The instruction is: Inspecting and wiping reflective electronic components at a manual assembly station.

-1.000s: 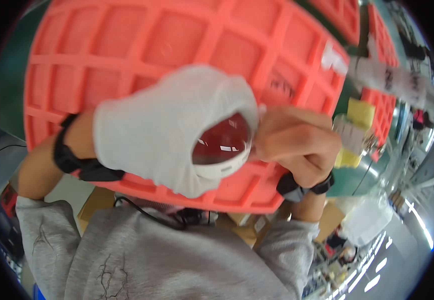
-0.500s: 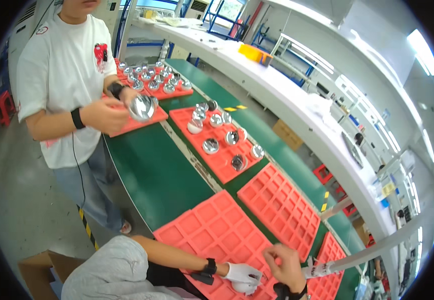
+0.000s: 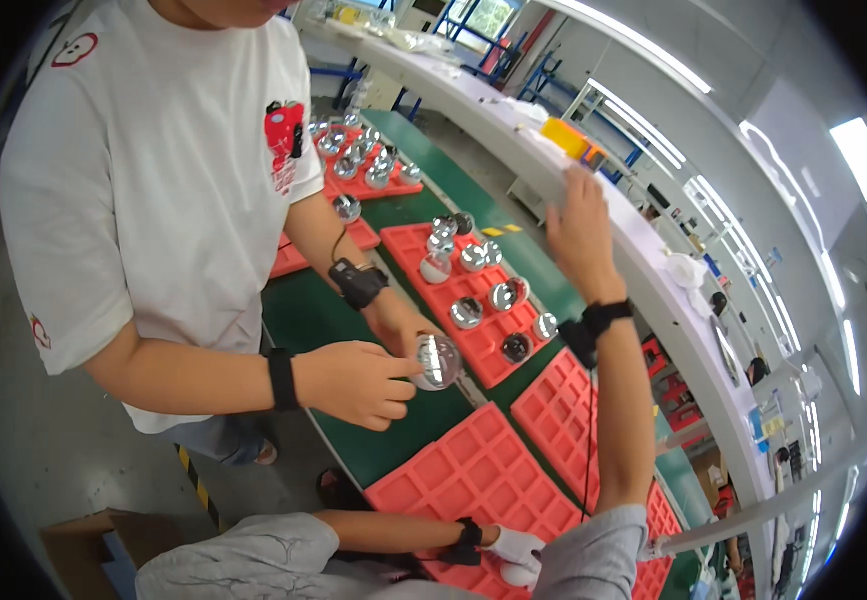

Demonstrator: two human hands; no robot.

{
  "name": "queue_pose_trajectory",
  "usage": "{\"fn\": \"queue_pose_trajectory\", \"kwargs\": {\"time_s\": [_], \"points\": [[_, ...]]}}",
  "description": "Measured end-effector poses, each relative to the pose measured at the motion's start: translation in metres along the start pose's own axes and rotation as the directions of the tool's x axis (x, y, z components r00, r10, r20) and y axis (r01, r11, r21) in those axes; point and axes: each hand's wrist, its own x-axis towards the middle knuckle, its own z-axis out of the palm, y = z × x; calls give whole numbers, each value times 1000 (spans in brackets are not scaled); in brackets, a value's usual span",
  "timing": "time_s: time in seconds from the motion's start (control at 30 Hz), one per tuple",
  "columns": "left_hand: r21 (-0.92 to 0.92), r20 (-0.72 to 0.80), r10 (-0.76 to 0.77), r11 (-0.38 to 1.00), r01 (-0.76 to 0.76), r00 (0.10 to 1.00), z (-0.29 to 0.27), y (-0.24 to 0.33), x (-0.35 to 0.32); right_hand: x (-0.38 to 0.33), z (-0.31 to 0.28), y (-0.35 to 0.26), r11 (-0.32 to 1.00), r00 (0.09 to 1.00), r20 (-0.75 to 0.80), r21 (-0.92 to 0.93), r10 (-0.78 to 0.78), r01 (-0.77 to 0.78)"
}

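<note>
My left hand (image 3: 516,544), in a white glove, is low over the near red compartment tray (image 3: 474,462). It closes on a whitish round piece (image 3: 520,574); my right sleeve hides part of both. My bare right hand (image 3: 584,240) is raised in front of the white bench, fingers stretched upward and nothing seen in them. Across the green table, a co-worker in a white T-shirt holds a shiny mirrored ball (image 3: 438,362) between both hands. Beyond it, several mirrored balls (image 3: 474,257) sit in another red tray (image 3: 409,240).
More red trays lie on the green table (image 3: 329,320), one at the far end with mirrored balls (image 3: 378,176). A long white bench (image 3: 514,135) runs along the right, bearing a yellow-orange bin (image 3: 566,138). A cardboard box (image 3: 84,545) stands on the floor at lower left.
My right hand has risen from beside the left hand to high above the trays. The co-worker has come closer, bringing the mirrored ball toward me. My left hand stays on the round piece.
</note>
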Motion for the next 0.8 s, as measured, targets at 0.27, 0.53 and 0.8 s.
{"fn": "queue_pose_trajectory", "kwargs": {"time_s": [0.27, 0.53, 0.8], "points": [[38, 82, -12, 999, 9, 997, -6, -1, -6, 72, 61, 30, 997, 982, 181, -63, 58, -47], [153, 77, 12, 988, -24, 997, 1, 7, -8, 68, 62, 29, 985, 991, 133, -168, -20, 43], [-250, -57, 175, 951, -184, 983, 6, 3, -11, 85, 67, 37, 860, 942, 228, 500, -245, 103]]}}
